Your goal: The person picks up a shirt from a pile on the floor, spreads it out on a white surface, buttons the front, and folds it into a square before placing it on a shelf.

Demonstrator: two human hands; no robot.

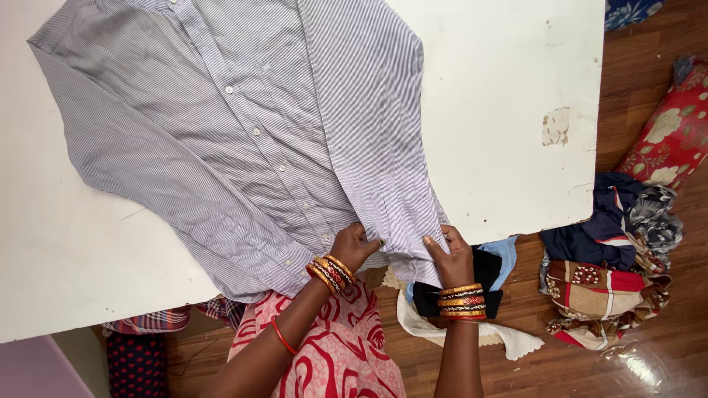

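A grey finely striped button-up shirt (243,125) lies spread front-up on a white table (501,88), its left sleeve stretched toward the near edge. My left hand (354,247) grips the shirt's bottom hem near the button placket. My right hand (450,258) pinches the same hem a little further right, at the table's near edge. Both wrists carry several gold and red bangles.
A heap of folded and crumpled clothes (612,258) lies on the wooden floor to the right. A red floral cushion (675,129) sits behind it. Dark, blue and white cloths (479,295) lie on the floor below my right hand. Striped fabric (155,320) shows under the table.
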